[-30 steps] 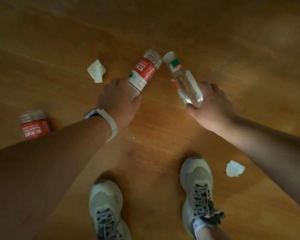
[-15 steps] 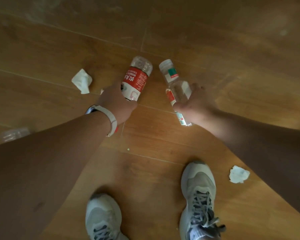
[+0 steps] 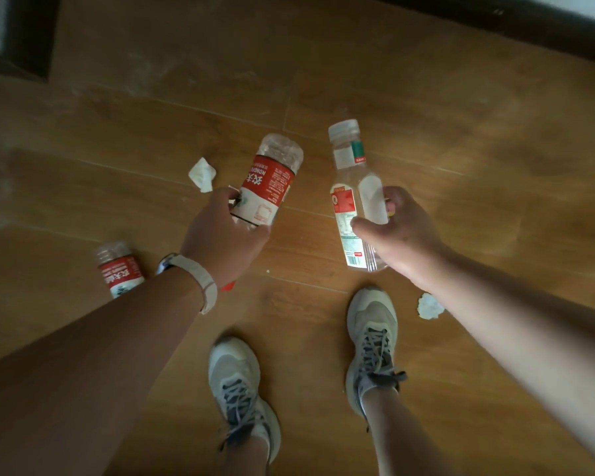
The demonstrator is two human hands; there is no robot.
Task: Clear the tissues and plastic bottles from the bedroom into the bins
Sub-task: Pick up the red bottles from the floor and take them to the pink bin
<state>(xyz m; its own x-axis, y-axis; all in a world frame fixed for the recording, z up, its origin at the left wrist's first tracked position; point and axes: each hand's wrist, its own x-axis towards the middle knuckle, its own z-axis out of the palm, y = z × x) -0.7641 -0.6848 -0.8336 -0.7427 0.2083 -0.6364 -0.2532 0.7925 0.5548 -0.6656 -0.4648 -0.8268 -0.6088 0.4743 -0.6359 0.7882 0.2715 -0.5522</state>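
At mid-frame the left hand clasped a red-labelled bottle and the right hand a clear bottle, while another bottle and two tissues lay on the floor.

We are lifting 2 bottles off the floor: our left hand is raising the red-label bottle, and our right hand is raising the clear bottle, now turned nearly upright with its cap away from us. Our view is pulling back, so the wall's dark skirting is coming into sight, and a 3rd bottle is showing sharply at left again.
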